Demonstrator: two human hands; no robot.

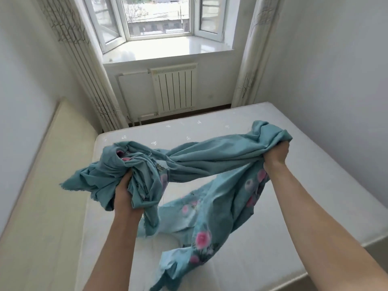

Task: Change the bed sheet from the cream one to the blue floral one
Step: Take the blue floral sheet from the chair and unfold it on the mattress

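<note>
Soft, light blue floral sheet (210, 162) bunched in your gripping left hand (123, 196) and right hand (275, 154); find its hem corners.

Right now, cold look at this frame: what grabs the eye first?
The blue floral sheet, bunched and twisted, held up above the bare white mattress at centre frame. The left hand has its grip on one wad, the right hand on the other, with a tail of pink flowers hanging down toward the near edge. Behind, the bright bay window sits over a white radiator.
</note>
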